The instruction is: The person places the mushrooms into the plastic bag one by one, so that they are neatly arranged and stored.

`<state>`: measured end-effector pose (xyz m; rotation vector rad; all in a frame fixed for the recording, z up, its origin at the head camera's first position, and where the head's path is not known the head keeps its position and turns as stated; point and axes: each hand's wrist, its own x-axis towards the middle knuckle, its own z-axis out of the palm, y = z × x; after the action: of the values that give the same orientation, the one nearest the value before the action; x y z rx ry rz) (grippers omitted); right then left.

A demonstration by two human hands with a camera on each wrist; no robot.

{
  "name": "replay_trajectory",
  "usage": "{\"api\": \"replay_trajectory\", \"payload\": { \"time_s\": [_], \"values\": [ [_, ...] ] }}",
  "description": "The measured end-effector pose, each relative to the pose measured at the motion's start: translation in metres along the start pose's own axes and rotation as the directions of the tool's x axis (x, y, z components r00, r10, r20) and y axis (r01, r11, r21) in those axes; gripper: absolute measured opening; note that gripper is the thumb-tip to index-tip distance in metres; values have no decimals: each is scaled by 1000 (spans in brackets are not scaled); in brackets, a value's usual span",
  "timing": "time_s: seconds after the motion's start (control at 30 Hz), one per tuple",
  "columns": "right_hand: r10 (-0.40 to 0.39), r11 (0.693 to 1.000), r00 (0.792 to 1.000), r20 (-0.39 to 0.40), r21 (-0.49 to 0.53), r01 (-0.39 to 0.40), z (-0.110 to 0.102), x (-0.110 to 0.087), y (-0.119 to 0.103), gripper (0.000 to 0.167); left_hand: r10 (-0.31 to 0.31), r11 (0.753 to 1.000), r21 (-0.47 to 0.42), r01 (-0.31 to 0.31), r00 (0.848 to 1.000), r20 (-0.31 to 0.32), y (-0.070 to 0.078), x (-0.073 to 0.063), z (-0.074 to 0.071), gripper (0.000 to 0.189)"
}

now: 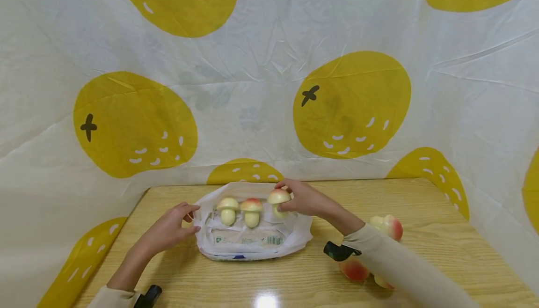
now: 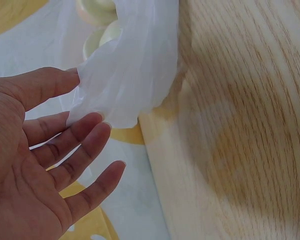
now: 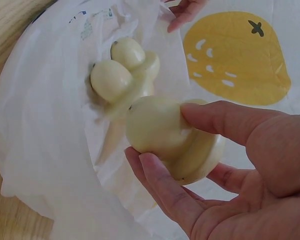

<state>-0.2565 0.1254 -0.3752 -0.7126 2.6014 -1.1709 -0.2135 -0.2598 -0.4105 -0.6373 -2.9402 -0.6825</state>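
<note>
A white plastic bag lies spread open on the table, with printed green marks and a barcode showing inside. Two toy mushrooms, one cream and one with a reddish cap, rest side by side in it. My right hand holds a third toy mushroom between thumb and fingers, over the bag's right side. At the opposite edge is my left hand, its thumb and fingers spread apart against the bag's rim. In the left wrist view, the film covers the tip of one finger.
More red and cream toy mushrooms lie on the wooden table at the right, partly behind my right forearm. A white cloth with yellow fruit prints hangs behind the table and along its sides. Each wrist wears a black band mount.
</note>
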Motion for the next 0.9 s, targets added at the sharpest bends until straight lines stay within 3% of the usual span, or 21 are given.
{"api": "replay_trajectory", "payload": {
  "time_s": [0.6, 0.9],
  "values": [
    [79, 996, 997, -11, 33, -78, 30, 15, 1, 48, 0, 1000, -7, 0, 1000, 7, 1, -1, -1, 52],
    [79, 996, 996, -35, -41, -80, 39, 21, 5, 48, -8, 1000, -14, 8, 1000, 8, 1, -2, -1, 51]
  ]
}}
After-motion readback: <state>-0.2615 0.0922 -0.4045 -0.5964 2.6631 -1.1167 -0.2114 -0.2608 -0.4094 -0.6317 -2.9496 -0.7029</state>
